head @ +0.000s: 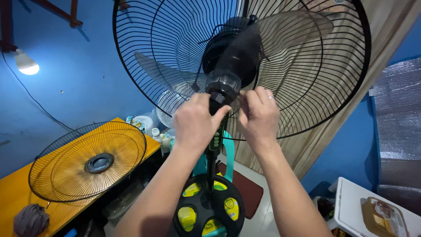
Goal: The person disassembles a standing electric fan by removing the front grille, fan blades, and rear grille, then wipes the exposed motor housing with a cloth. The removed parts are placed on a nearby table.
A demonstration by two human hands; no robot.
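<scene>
A black standing fan fills the upper middle of the view, its rear wire guard (307, 87) in place and the translucent grey blades (289, 30) exposed. My left hand (195, 123) grips the small black cap (218, 97) at the tip of the blade hub (228, 74), fingers pinched round it. My right hand (258, 116), with a ring on one finger, is closed on the same spot from the right side. Below my arms run the fan's pole and its round black base (209, 206) with yellow-green inserts.
The detached front wire guard (87, 162) lies on an orange table (13, 193) at left, with a grey cloth (30, 219) beside it. Small bottles (162, 138) stand behind. A lit bulb (27, 65) hangs on the blue wall. A white box (351, 206) sits at lower right.
</scene>
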